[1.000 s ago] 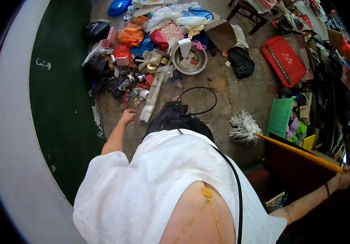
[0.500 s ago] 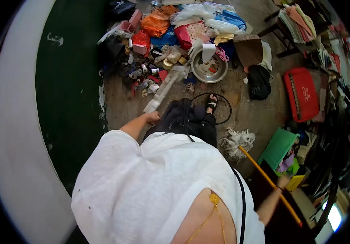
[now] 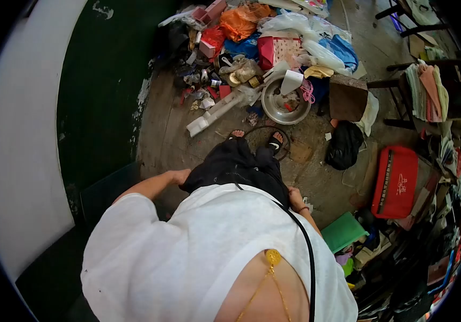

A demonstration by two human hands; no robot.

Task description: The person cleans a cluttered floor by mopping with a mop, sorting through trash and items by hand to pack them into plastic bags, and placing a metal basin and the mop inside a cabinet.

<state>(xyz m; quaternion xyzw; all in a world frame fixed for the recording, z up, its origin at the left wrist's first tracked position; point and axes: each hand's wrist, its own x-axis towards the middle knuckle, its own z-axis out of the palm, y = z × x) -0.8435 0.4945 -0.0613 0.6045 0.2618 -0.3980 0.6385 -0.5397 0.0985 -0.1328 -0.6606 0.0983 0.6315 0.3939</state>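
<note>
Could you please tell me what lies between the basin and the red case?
The black bag, with small scraps beside it, in the head view.

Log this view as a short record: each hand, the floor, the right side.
Left hand: beside the black trousers, nothing visibly held
Right hand: by the other hip, grip unclear
Floor ahead: metal basin with debris inside, orange plastic bag among the heap, black plastic bag
Right side: red case, green container, chair holding folded cloths
</note>
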